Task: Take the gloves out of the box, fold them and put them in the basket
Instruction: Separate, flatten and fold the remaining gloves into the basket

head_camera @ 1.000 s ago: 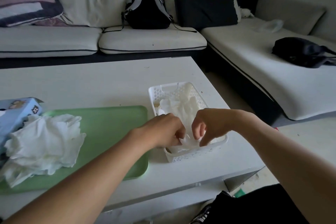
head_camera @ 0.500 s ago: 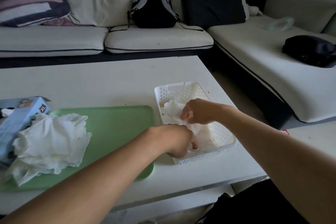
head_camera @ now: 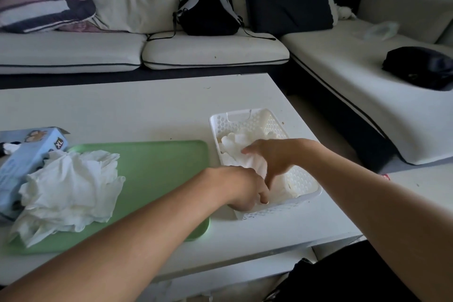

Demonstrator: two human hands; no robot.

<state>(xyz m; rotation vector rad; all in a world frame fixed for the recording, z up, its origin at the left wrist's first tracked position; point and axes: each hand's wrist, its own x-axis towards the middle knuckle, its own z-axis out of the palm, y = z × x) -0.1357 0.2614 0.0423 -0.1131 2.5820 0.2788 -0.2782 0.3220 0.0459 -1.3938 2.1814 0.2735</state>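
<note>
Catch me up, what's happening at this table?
A person is packing folded white gloves into a white basket. Both hands are inside it: the left hand at the near end, the right hand laid over the gloves. A pile of unfolded gloves waits on the green tray, beside the blue glove box.

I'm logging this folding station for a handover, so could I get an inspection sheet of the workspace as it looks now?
Surface: white low table, a few small specks.
Job's things: white perforated plastic basket holding folded white gloves; loose heap of white gloves on a green tray; blue cardboard glove box marked XL, at the tray's left.
Clutter: nothing seen.
Grippers: left hand and right hand reach into the basket, fingers on the gloves.
Cables: nothing seen.
Surroundings: white sofa, cushions, black backpack.
</note>
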